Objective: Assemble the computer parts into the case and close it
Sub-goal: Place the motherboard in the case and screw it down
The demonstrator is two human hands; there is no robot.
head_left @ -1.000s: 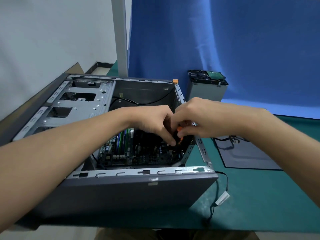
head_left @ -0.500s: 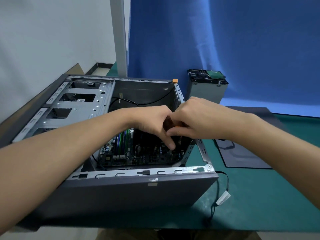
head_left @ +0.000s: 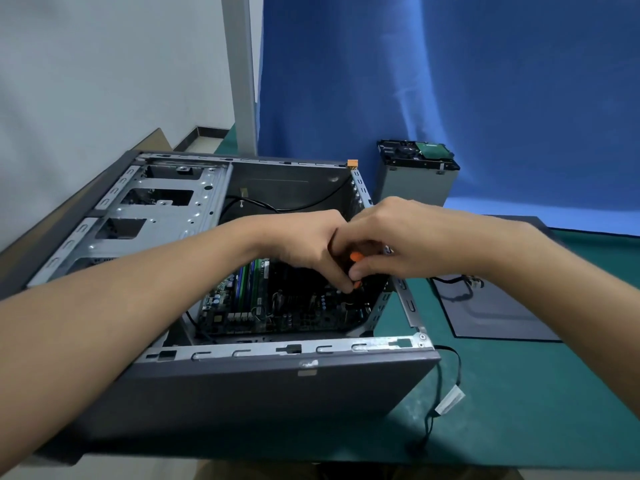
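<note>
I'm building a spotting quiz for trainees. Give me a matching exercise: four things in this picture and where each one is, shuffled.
Things:
1 motherboard
2 drive cage
3 side panel
4 orange part

Places:
A flat on the green mat, right of the computer case
B between the left hand and the right hand
C inside the computer case
D upright before the blue backdrop

Pairs: 1-C, 2-D, 3-A, 4-B
</note>
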